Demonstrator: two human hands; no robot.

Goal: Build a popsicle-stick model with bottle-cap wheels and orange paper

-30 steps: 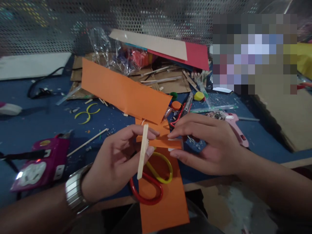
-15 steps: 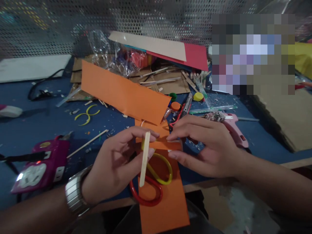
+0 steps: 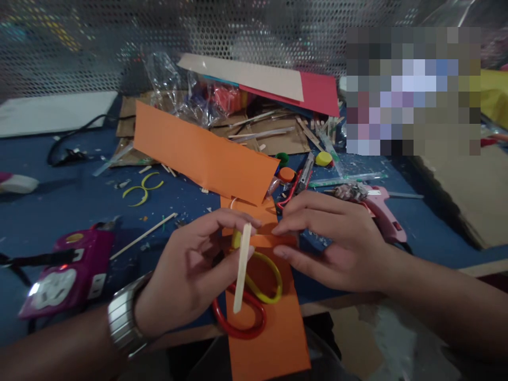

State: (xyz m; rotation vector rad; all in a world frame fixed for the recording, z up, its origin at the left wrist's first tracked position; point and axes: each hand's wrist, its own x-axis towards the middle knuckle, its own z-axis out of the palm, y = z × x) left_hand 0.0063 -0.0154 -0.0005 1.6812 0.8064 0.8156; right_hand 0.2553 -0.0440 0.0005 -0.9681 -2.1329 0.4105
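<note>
The left hand holds a stick over the scissors; slack fingers could drop it. The right hand's gap is narrow, its hold unclear.

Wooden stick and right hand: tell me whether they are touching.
Apart. The head view shows it: orange paper is visible in the gap between the wooden stick and the fingertips of the right hand.

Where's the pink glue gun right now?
In the head view, the pink glue gun lies right of centre on the blue table, partly behind the right hand, with the cardboard sheet farther right.
</note>
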